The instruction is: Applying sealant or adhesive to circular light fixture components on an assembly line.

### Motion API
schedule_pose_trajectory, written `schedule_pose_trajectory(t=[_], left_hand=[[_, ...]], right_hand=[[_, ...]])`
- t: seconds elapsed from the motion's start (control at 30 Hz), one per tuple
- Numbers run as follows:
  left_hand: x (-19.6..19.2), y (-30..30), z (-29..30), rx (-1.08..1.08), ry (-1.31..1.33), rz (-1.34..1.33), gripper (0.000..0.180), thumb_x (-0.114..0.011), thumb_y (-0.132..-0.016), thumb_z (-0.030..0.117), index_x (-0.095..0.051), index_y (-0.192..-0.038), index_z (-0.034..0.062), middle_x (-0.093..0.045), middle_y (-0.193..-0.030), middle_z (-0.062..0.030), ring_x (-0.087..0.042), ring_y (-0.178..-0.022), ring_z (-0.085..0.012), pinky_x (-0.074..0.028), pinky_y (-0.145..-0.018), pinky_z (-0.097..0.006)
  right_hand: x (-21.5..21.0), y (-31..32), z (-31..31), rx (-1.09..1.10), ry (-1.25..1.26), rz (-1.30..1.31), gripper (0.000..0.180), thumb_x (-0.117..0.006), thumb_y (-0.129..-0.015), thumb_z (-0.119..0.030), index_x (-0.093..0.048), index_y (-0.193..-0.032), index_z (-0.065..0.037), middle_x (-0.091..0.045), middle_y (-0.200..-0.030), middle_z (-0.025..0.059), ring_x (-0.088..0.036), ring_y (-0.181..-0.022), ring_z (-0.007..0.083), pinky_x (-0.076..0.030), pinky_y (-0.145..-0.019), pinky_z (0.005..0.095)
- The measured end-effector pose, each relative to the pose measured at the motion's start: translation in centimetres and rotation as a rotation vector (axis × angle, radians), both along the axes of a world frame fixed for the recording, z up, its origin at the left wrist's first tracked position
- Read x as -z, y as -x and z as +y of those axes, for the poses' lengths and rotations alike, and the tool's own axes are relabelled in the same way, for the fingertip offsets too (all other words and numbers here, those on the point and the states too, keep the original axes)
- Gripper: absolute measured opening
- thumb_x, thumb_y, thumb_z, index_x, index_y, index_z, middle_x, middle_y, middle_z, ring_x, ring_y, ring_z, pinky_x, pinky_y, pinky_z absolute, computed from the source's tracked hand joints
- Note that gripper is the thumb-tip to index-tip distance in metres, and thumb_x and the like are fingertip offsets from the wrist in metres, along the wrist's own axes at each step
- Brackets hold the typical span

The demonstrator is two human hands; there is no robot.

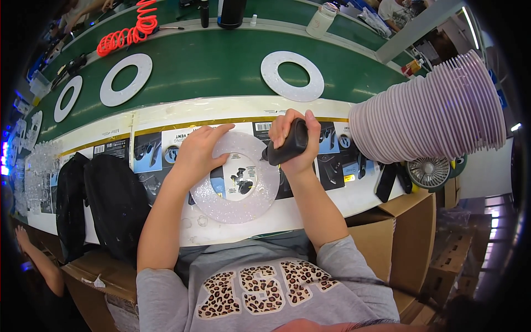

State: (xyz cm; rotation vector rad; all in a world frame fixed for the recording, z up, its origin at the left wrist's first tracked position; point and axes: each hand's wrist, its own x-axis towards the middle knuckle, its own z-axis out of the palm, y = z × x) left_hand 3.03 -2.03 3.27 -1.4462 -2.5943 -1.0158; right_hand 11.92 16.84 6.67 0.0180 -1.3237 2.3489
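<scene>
My left hand (200, 150) lies flat on the upper left edge of a sparkly translucent ring (254, 196) that rests on the near bench edge. My right hand (296, 141) grips a black power screwdriver (287, 146), its tip pointing down and left at the ring's right side. The ring's centre hole shows printed cardboard underneath.
A tall tilted stack of pale pink rings (431, 113) lies at the right. White rings (292, 76) (125, 79) ride the green conveyor belt (210, 66). A red coiled hose (130, 30), a small fan (428, 171), black bags (110, 199) and cardboard boxes (415, 221) surround me. Another person's arm (38, 260) is at the lower left.
</scene>
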Motion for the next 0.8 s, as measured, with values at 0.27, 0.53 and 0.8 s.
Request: schedule_pose_trajectory(t=[0.27,0.53,0.8], left_hand=[[-0.1,0.0,0.1,-0.005,0.0,0.001,0.06,-0.076,-0.066,0.014,-0.054,-0.123,0.0141,-0.062,-0.089,-0.009,-0.059,-0.087,-0.0256,-0.048,-0.076,-0.037],[-0.3,-0.1,0.2,-0.007,0.021,-0.001,0.06,-0.076,-0.067,0.015,-0.053,-0.123,0.0138,-0.062,-0.092,-0.0092,-0.059,-0.09,-0.026,-0.049,-0.078,-0.036],[-2.8,0.4,-0.1,-0.115,-0.092,0.056,0.039,-0.071,-0.076,0.016,-0.06,-0.112,0.0057,-0.063,-0.108,-0.0124,-0.058,-0.101,-0.0298,-0.045,-0.089,-0.039]], right_hand=[[0.3,0.1,0.1,-0.005,0.001,0.008,0.05,-0.031,-0.094,-0.046,-0.042,-0.062,-0.008,-0.039,-0.05,0.0025,-0.041,-0.047,0.0121,-0.032,-0.052,0.0252],[0.5,0.2,0.3,0.001,0.02,0.014,0.051,-0.03,-0.094,-0.046,-0.042,-0.063,-0.007,-0.04,-0.051,0.0044,-0.041,-0.048,0.0138,-0.033,-0.053,0.0258],[-0.7,-0.3,1.9,0.067,0.055,0.016,0.051,-0.03,-0.095,-0.045,-0.042,-0.063,-0.007,-0.042,-0.051,0.005,-0.04,-0.047,0.0139,-0.034,-0.053,0.0261]])
